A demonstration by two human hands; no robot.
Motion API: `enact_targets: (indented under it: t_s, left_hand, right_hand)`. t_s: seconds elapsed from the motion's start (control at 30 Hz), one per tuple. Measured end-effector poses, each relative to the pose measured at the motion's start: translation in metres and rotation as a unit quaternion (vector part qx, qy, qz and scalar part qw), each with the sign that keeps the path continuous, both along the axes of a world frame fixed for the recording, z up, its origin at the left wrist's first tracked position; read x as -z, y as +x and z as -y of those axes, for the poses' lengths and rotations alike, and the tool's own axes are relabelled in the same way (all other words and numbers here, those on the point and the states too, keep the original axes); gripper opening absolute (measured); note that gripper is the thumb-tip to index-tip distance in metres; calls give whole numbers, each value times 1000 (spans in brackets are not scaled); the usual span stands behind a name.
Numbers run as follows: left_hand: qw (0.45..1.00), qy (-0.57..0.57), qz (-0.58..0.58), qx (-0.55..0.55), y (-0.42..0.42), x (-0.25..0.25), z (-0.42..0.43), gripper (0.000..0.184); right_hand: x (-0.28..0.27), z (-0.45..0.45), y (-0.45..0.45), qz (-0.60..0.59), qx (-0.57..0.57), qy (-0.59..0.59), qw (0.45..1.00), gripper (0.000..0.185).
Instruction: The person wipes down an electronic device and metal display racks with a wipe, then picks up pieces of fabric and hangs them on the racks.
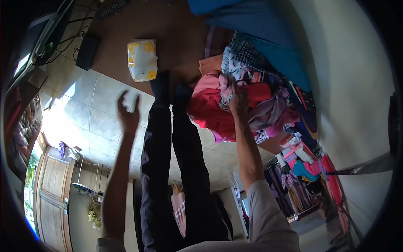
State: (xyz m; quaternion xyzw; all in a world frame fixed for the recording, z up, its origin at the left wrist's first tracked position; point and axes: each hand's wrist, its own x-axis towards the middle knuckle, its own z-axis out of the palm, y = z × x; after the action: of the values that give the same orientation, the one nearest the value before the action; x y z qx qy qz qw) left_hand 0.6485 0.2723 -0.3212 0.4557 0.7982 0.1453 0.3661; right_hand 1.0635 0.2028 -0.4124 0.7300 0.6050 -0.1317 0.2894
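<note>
Dark trousers (157, 168) nearest, rising from 6 o'clock, feet reaching the brown top (180, 31). Left hand (129, 113) at 9 to 10 o'clock, held over the tiles (103, 119), thumb and fingers spread apart, nothing in them. Right hand (239, 101) at 2 o'clock, on the clothes pile (262, 94), fingers bent beside the pink cloth (205, 86); dim and blurred there, so cannot tell whether they grip. Pile lies on the brown top, between 1 and 3 o'clock, heaped and crumpled, the red cloth (212, 111) draping over its near edge. Judged by folds: each piece light, soft, limp, not fragile; the whole heap bulkier, layers apt to drag one another. Best hold: a free hem or raised fold, pinched, other pieces kept back. Farther out, white-and-yellow packet (142, 61) between 10 and 11, teal cloth (289, 63) at 2, blue cloth (252, 23) at 1, remote (112, 8) at 11.
</note>
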Motion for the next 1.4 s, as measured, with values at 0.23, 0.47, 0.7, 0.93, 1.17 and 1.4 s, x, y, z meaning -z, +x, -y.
enact_targets:
  t_s: [0.23,0.47,0.7,0.93,1.17,1.4]
  left_hand:
    - [962,-108,211,134,117,-91,47,34]
    - [964,-72,186,175,82,-213,-6,29]
    - [969,-78,159,170,30,-355,-37,30]
    - [948,24,227,223,51,-492,-54,43]
    - [830,-220,491,146,105,-603,-91,70]
    - [463,-182,866,-54,148,-594,-72,93]
  right_hand:
    - [-76,-26,0,-179,-41,67,981,22]
    - [-259,-17,5,-314,-130,18,940,16]
    - [-448,-64,2,-379,-144,41,913,16]
    - [-650,-147,-64,-532,-141,193,812,17]
    - [-845,-181,-98,-513,-216,377,740,25]
    - [-953,-144,-105,-526,-122,522,661,29]
